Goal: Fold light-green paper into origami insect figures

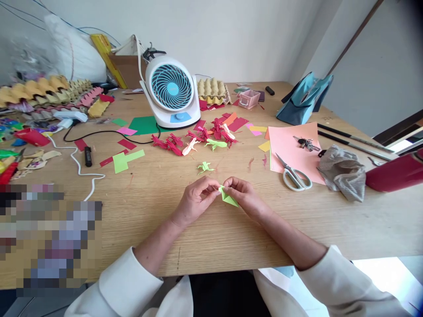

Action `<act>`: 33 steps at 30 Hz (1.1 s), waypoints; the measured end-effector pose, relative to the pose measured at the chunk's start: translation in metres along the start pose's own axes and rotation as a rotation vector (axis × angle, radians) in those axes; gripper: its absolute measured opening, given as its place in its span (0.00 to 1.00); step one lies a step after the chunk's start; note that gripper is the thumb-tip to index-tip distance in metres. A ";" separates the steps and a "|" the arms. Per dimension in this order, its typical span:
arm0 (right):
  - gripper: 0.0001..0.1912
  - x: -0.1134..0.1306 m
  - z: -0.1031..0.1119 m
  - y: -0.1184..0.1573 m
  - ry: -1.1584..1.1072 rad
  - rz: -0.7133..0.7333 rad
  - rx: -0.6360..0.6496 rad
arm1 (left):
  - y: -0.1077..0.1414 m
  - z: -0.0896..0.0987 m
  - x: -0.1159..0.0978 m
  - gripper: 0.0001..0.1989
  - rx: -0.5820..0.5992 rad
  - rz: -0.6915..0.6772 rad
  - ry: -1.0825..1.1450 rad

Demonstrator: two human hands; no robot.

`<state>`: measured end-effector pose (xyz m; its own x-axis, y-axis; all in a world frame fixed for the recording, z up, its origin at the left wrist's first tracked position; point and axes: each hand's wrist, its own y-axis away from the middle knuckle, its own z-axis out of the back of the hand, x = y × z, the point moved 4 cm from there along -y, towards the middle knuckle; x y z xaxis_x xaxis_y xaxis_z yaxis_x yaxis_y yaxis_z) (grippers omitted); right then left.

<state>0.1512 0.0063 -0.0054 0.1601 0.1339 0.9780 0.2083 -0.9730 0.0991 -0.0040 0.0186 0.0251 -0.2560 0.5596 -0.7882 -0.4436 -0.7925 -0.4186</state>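
Between my hands, above the front middle of the table, is a small piece of folded light-green paper. My left hand pinches its upper left corner between thumb and fingers. The thumb and fingers of my right hand grip its upper edge, and a pointed flap hangs below. Just beyond my hands a light-green origami frog rests on the wood. Farther back lies a cluster of folded paper figures, mostly red, with pale and green ones among them.
A white fan stands behind the figures. Scissors and keys lie on pink paper at right, near a crumpled grey cloth and a red cylinder. At left are green paper pieces, a black marker and egg trays.
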 end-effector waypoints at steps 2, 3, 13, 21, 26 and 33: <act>0.20 0.001 0.000 0.000 0.002 -0.003 0.015 | 0.000 0.002 -0.004 0.03 0.031 -0.121 -0.085; 0.20 0.001 0.000 0.000 0.009 -0.004 0.022 | 0.001 0.002 -0.005 0.04 0.050 -0.162 -0.123; 0.21 0.004 0.001 0.002 0.058 0.002 0.074 | 0.000 0.004 -0.005 0.08 0.132 -0.219 -0.254; 0.21 0.009 0.000 0.002 0.084 0.054 0.076 | -0.001 0.003 -0.003 0.04 0.060 -0.058 -0.079; 0.20 0.008 0.000 0.002 0.093 0.099 0.041 | 0.001 -0.006 0.007 0.07 -0.018 0.214 0.174; 0.18 0.004 -0.001 0.002 -0.001 0.124 -0.057 | 0.007 -0.024 0.019 0.12 -0.004 0.376 0.321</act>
<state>0.1514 0.0046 -0.0007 0.1821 0.0119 0.9832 0.1315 -0.9912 -0.0124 0.0085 0.0183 -0.0031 -0.1198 0.1327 -0.9839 -0.3675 -0.9265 -0.0803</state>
